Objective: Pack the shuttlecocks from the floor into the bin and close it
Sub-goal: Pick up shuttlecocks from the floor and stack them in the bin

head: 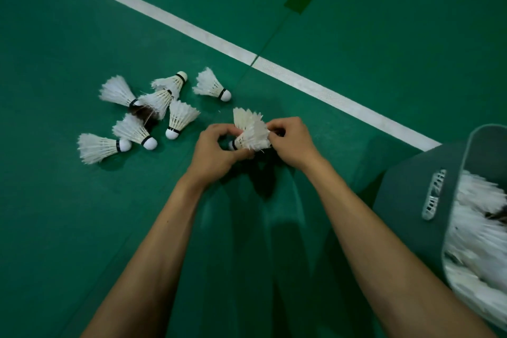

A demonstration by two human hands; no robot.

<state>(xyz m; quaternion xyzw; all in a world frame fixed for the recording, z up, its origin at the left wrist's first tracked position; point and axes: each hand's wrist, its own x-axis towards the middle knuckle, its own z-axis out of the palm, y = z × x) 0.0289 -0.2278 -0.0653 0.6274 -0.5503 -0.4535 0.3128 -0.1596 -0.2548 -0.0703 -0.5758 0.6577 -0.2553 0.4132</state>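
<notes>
Pinched held shuttlecocks (251, 130) with left hand (214, 151) and right hand (292, 143), fingers curled; spotted loose pile (157, 100) on floor (82, 228), feather-filled bin (411, 186) off right.

seven white feather shuttlecocks (179, 118) lie on their sides in a loose cluster on the green floor (82, 228), left of centre. their white cork tips with black bands point different ways and several overlap. a dark-feathered one (142, 114) is half buried in the cluster. the held shuttlecocks (251, 130), two white ones that look nested with the cork toward the left, are right of the cluster, pinched between left hand (216, 151) and right hand (290, 143). the grey-green bin (406, 186) is at far right, open, blurred, with a slotted handle on its wall, and packed with white feathers.
</notes>
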